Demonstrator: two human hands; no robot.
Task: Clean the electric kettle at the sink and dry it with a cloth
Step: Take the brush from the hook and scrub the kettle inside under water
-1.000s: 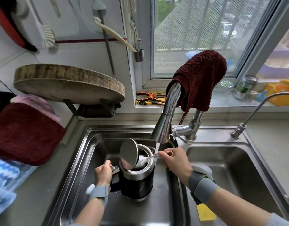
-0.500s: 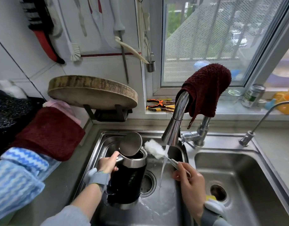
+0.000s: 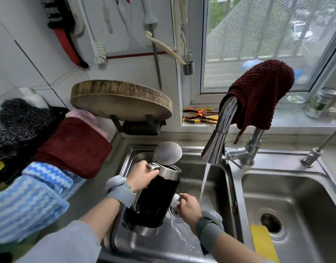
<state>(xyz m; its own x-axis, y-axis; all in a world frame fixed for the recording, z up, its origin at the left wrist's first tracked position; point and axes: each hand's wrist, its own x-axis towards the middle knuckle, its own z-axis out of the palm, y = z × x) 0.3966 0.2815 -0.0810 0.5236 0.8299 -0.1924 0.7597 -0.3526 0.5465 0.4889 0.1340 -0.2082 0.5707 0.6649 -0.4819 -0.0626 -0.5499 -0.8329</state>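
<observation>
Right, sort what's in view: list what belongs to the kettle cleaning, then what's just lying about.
In the job:
- kettle, lid open, gripped by the left hand
- white brush head under the right hand
- faucet, water running
- left sink basin
- dark red cloth draped over the faucet

Lying about:
- round chopping board
- pliers
- can on the sill
- yellow sponge

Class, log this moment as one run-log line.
left hand grips kettle | right hand holds white brush | tap running
</observation>
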